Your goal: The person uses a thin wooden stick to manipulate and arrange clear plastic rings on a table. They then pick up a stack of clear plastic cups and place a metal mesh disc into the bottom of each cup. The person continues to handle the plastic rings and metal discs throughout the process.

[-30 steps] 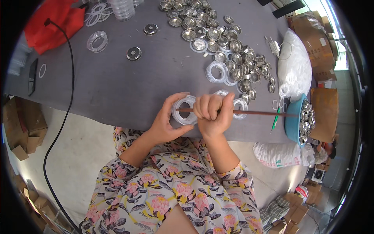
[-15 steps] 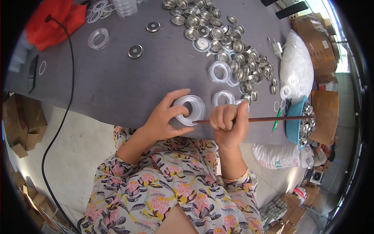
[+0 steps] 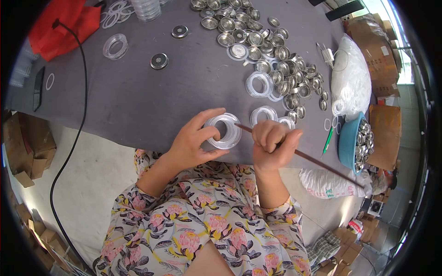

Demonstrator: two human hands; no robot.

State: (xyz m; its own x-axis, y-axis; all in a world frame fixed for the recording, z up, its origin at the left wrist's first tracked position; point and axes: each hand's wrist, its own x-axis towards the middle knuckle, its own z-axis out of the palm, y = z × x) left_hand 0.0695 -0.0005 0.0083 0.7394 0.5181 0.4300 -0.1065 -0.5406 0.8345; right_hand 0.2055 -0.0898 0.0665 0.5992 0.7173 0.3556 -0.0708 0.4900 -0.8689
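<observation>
My left hand (image 3: 191,140) curves round a short stack of clear plastic rings (image 3: 234,133) near the table's front edge. Its thumb and a finger reach to the rings' inner hole, and others lie along the outside. My right hand (image 3: 275,146) is closed in a fist round a thin brown stick (image 3: 324,166). The stick's tip touches or hovers just over the far right rim of the rings; I cannot tell which. Its long end slants down to the right, past the table edge. More clear rings (image 3: 253,116) lie just beyond my right hand.
Shallow metal cups (image 3: 255,39) are heaped at the far right. A blue basin (image 3: 347,142) of metal parts, a green-handled tool (image 3: 328,140) and a white plastic bag (image 3: 352,78) are at the right. Two metal discs (image 3: 159,61) and a black cable (image 3: 85,92) lie left.
The stick has swung: its tip moved from the near right side of the rings to their far right rim, and its long end dropped. My right hand tilted with it.
</observation>
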